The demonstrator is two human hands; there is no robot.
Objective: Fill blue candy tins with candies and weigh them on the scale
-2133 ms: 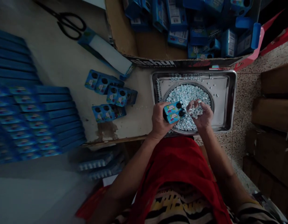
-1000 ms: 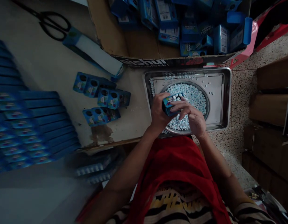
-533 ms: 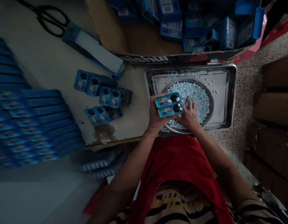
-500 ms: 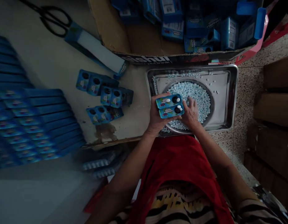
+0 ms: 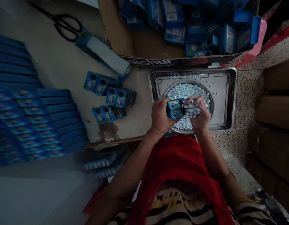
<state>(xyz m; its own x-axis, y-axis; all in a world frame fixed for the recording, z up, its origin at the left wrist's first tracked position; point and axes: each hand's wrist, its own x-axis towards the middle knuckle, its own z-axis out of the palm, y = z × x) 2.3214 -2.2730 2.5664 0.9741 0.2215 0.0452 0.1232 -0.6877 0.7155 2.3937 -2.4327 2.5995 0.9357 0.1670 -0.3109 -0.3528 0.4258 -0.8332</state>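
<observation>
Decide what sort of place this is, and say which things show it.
Probably a small packing workshop: small pale sweets fill a bowl on a metal tray, loose blue boxes lie in a carton, and similar-coloured packs stand in rows.

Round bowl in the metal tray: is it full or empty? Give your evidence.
The bowl is not empty: small pale pieces cover its visible inside; depth unclear.

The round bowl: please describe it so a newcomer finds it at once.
Beside the big open carton lies a metal tray. The bowl sits inside, under the right hand. Unlike the rectangular tray, it is round and full of small pale pieces.
</observation>
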